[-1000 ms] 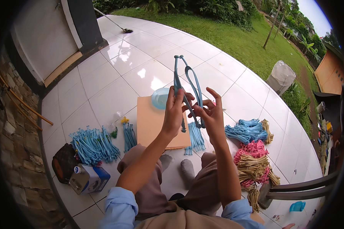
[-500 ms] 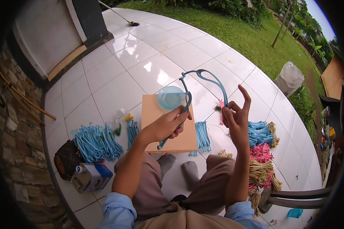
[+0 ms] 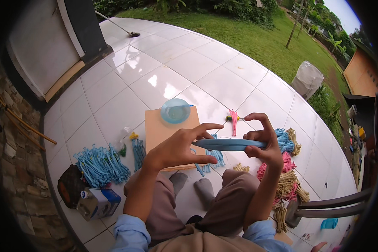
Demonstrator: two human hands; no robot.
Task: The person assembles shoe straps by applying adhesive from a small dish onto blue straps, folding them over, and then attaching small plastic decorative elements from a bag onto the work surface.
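A flat, flexible blue strap (image 3: 231,145) is stretched level between my two hands above my knees. My right hand (image 3: 264,145) pinches its right end between thumb and fingers, with the index finger raised and bent. My left hand (image 3: 176,147) has its thumb and index finger spread apart around the strap's left end, which runs in against the other fingers. Those fingers are partly hidden. A thin blue tail hangs below the left hand. Beneath the hands lies a tan board (image 3: 153,126), with a translucent blue bowl (image 3: 175,111) on its far edge.
Blue strap bundles (image 3: 101,166) lie left, beside a metal can (image 3: 98,203) and brown bag (image 3: 71,185). Pink and beige bundles (image 3: 287,182) are heaped right, near a dark chair (image 3: 332,206). A screwdriver (image 3: 229,118) lies under pink straps. Another person's hand (image 3: 319,247) shows lower right.
The strap has gone from a raised, loose curve to a straight, level band. My right hand has lowered, and my left thumb and index finger have spread. The view has shifted slightly.
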